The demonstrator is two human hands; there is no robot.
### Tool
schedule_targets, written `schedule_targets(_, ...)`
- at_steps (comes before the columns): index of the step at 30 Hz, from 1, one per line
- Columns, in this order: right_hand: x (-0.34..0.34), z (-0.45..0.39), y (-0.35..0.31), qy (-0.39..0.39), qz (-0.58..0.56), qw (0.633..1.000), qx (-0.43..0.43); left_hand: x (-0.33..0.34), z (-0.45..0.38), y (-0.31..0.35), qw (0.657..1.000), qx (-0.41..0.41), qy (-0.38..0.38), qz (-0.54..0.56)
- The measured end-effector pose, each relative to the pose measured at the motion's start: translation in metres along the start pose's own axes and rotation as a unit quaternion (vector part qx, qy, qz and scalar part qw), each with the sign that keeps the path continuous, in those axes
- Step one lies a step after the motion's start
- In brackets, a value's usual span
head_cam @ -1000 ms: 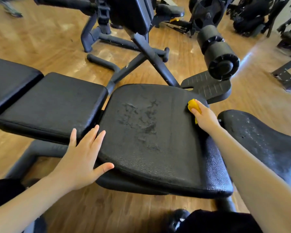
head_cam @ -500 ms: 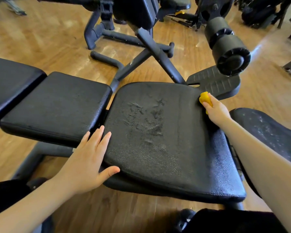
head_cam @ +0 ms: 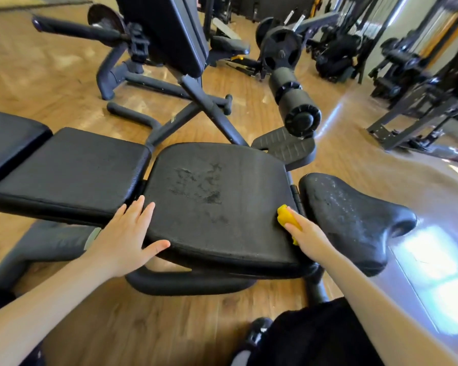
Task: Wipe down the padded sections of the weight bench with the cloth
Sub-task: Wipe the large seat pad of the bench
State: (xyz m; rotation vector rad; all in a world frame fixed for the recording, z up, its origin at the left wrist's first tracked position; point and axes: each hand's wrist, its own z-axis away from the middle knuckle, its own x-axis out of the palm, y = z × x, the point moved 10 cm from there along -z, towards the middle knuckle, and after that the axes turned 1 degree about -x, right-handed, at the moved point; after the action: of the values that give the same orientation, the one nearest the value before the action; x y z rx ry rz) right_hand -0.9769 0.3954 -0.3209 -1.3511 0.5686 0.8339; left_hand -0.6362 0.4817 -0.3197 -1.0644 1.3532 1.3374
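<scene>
The weight bench has several black pads. The wide middle pad [head_cam: 217, 196] shows a worn, streaked patch at its centre. A rectangular pad [head_cam: 69, 170] lies to its left and a curved seat pad [head_cam: 349, 217] to its right. My right hand [head_cam: 308, 237] holds a bunched yellow cloth [head_cam: 287, 217] against the middle pad's right edge, near its front corner. My left hand [head_cam: 127, 239] rests flat on the front left corner of that pad, fingers straight and thumb spread along the front rim.
A foam roller [head_cam: 295, 101] and a ribbed footplate [head_cam: 283, 146] stand just behind the bench. Another machine's frame [head_cam: 169, 83] crosses the wooden floor beyond. More gym equipment [head_cam: 418, 96] lines the right side. My dark-clothed knee [head_cam: 310, 336] is at the bottom.
My right hand has drawn the yellow cloth from the far right corner of the middle pad toward me along its right edge. The left hand stays on the front left corner.
</scene>
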Motion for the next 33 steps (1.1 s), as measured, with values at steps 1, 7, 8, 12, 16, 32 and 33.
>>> schedule_targets(1,0.000,0.009,0.002,-0.003,0.003,1.000,0.003,-0.001,0.001,0.001,1.000,-0.003,0.000,0.002)
schedule_targets(7,0.001,0.040,0.002,0.000,-0.014,1.000,0.018,-0.001,0.004,0.001,1.000,-0.012,-0.009,0.007)
schedule_targets(8,0.000,0.041,0.002,0.011,-0.027,0.999,0.025,-0.001,0.004,0.001,1.000,-0.012,-0.013,0.008)
schedule_targets(12,0.004,0.047,-0.013,0.013,0.045,0.999,0.008,-0.002,0.005,0.001,1.000,-0.010,-0.024,0.017)
schedule_targets(16,0.038,0.055,-0.074,-0.034,0.124,0.987,-0.099,-0.010,0.011,0.005,0.999,-0.019,-0.027,0.005)
schedule_targets(32,0.173,0.016,-0.241,-0.147,0.170,0.933,-0.280,-0.013,0.015,-0.018,0.999,-0.030,-0.001,-0.012)
schedule_targets(33,0.172,0.016,-0.239,-0.150,0.159,0.935,-0.278,-0.013,0.012,-0.018,0.999,-0.029,-0.001,-0.015)
